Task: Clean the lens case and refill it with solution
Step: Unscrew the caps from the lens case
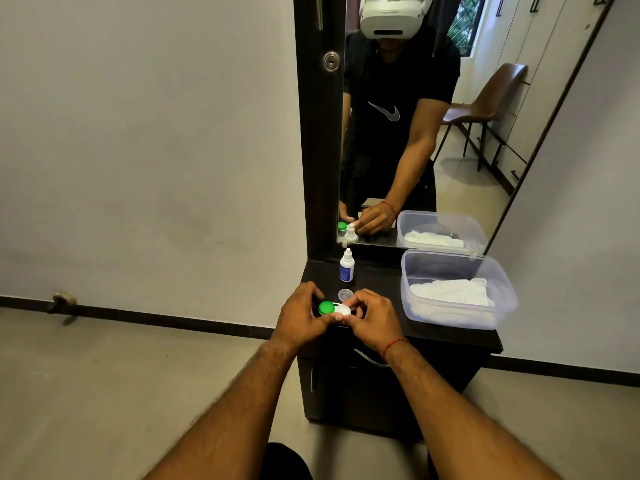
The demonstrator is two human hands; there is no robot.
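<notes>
**A:** Entry one, from the left?

**B:** Left hand (300, 314). The fingers curl round the left end of the case (335, 311) and grip it, with the thumb on its near edge.

**A:** The case itself?

**B:** Small, twin-well, white body. It is held low over the front left of the cabinet top (381, 284), between both hands. The left well carries a green cap (326, 307), glossy and seated flat. The right end shows a white disc; I cannot tell whether it is a cap or an open well.

**A:** Next?

**B:** Right hand (373, 319). Its thumb and fingertips pinch the white end of the case, and a red thread circles the wrist.

**A:** Surroundings?

**B:** A clear lid (345, 293) lies flat just behind the case. A bottle (346, 266), white with a blue label, stands upright behind that, near the mirror (415, 116). A tub (407, 271) of clear plastic sits at the right of the top, well apart from the case, holding a white cloth (450, 293).

**A:** Obstructions?

**B:** The fingers of both hands cover the case's ends and far side. The mirror repeats the hands, the bottle and the tub.
</notes>
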